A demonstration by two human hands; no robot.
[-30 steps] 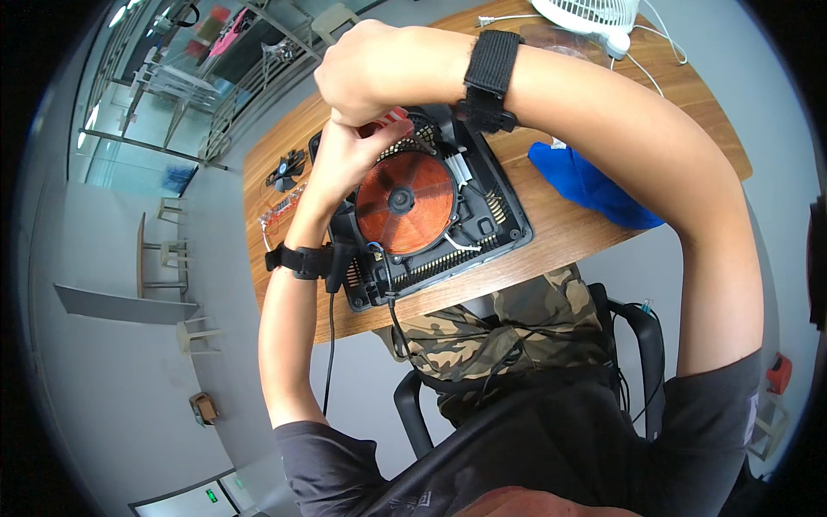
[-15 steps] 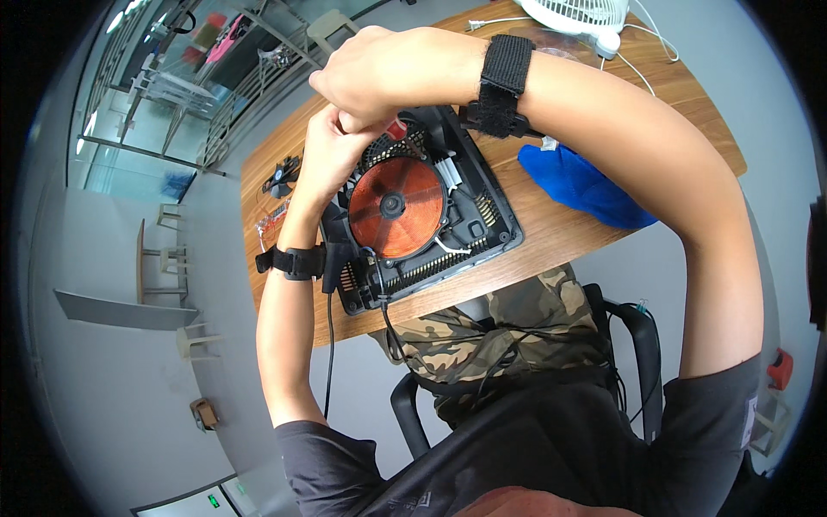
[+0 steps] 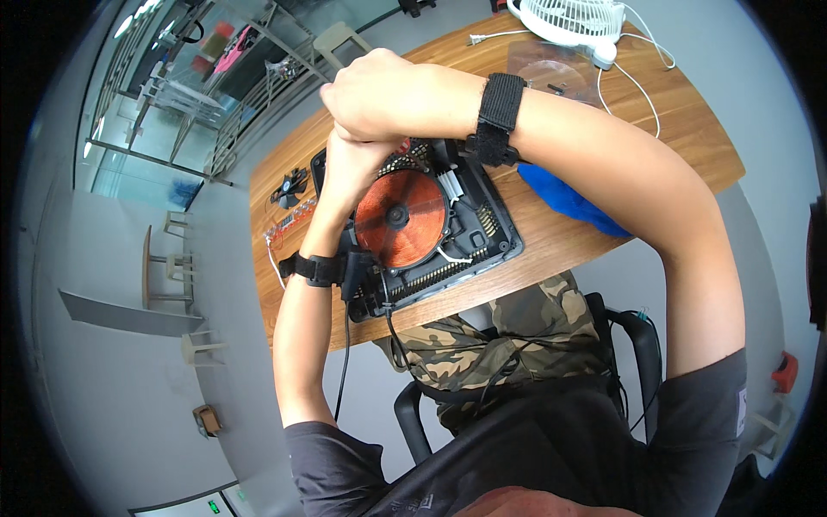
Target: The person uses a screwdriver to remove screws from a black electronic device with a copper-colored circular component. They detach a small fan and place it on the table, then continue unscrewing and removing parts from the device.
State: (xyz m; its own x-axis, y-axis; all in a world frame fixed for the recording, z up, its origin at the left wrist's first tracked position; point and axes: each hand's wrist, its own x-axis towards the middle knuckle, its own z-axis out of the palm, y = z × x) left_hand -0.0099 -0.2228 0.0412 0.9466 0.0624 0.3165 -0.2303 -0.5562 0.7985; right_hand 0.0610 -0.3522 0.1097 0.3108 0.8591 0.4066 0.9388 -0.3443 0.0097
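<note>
An opened induction cooker base (image 3: 487, 226), a black tray with a round copper-coloured coil (image 3: 400, 219), lies on the wooden table in front of me. Above its far left part my left hand (image 3: 356, 164) is closed, fingers mostly hidden. My right hand (image 3: 372, 96) is a fist pressed right over it, the right forearm crossing from the right. A small red piece (image 3: 402, 146) shows just beside the hands; whether either one grips it, I cannot tell. Black straps circle both wrists.
Left of the tray lie a small black fan (image 3: 290, 188) and an orange-edged circuit board (image 3: 291, 220). A blue cloth (image 3: 573, 202) sits under my right forearm. Farther back are a clear plastic tray (image 3: 534, 62) with small parts and a white fan (image 3: 573, 19) with its cord.
The whole view has shifted slightly, bringing the table lower. My hands remain stacked, with the right fist now covering more of the left hand's fingers.
</note>
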